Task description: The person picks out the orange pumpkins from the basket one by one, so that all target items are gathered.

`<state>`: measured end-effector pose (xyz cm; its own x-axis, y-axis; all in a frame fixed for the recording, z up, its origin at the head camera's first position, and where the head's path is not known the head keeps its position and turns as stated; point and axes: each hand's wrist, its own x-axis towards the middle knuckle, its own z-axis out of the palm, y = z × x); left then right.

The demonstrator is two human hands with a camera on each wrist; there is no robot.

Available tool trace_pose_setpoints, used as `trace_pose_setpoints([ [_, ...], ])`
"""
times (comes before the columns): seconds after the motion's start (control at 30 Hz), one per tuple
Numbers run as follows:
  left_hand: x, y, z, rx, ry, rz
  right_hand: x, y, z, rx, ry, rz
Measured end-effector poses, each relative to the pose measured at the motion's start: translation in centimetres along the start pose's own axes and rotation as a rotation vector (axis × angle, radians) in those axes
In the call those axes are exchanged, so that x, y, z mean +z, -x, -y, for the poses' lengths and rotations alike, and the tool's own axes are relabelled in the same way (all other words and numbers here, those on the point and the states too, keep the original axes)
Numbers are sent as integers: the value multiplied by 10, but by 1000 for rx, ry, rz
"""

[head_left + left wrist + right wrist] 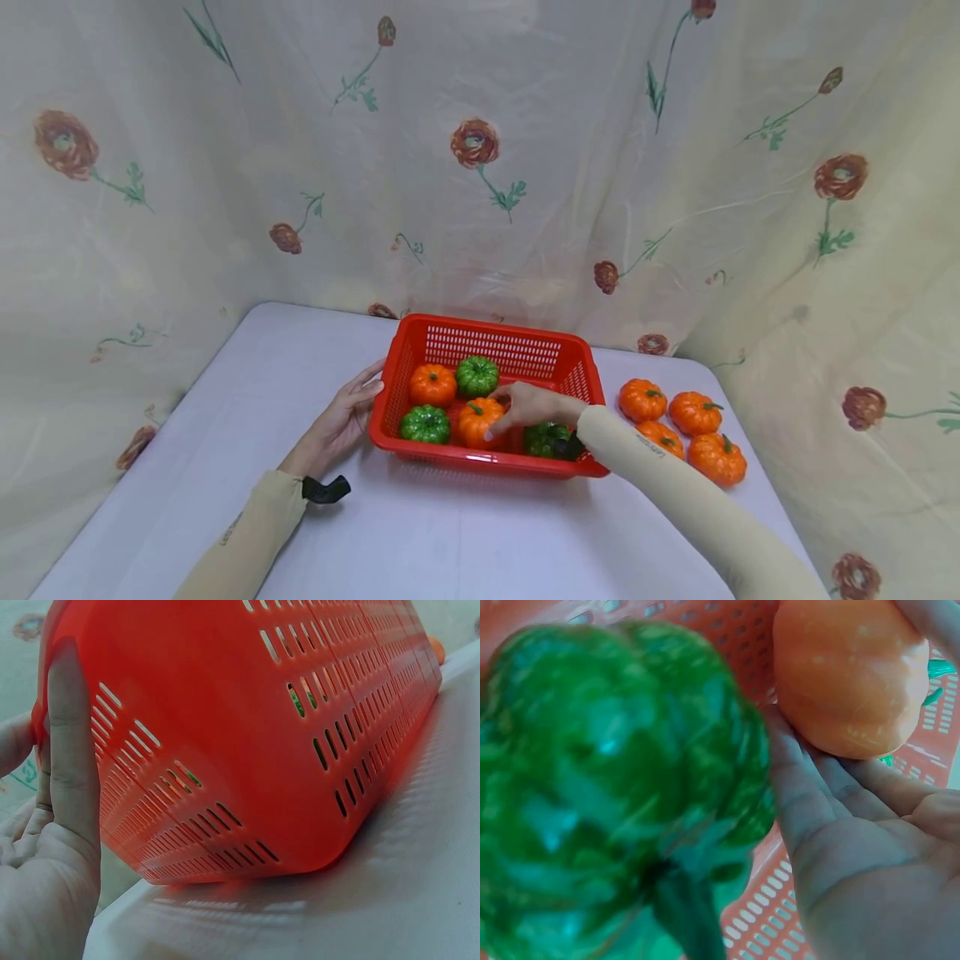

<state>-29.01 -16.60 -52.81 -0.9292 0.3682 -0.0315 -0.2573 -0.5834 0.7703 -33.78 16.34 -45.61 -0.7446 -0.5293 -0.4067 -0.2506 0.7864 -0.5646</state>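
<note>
A red plastic basket [491,462] with slotted walls stands on the table. My left hand [345,421] holds its left rim, one long finger [71,742] straight along the outer wall. Inside the basket, my right hand [528,406] grips an orange pumpkin [477,423], fingers wrapped around its side in the right wrist view. Left of it lie another orange pumpkin [432,385] and a green pumpkin [425,425]; a second green pumpkin [477,377] sits behind. A third green pumpkin [622,780], partly under my right wrist in the head view, looms large in the right wrist view.
To the right of the basket, several orange pumpkins [695,413] lie grouped on the white table [420,533], one partly behind my right sleeve [675,483]. A flowered curtain [525,250] hangs behind the table and along its sides.
</note>
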Motion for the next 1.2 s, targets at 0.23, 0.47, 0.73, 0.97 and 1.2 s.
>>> trace_pose_setpoints([
  [0.23,-2,-1,2,9,-1,2,-12,10,-4,-3,-66,-3],
  [0.47,-1,-2,2,23,-10,21,-26,25,-5,5,-130,-22],
  [0.73,1,-1,1,19,-14,18,-41,48,-5,-3,-187,-63],
  [0.97,2,0,3,-4,-14,-5,-50,75,-7,-7,-187,-105],
  [1.2,2,1,3,-10,-15,-31,-52,96,-15,45,-218,-130],
])
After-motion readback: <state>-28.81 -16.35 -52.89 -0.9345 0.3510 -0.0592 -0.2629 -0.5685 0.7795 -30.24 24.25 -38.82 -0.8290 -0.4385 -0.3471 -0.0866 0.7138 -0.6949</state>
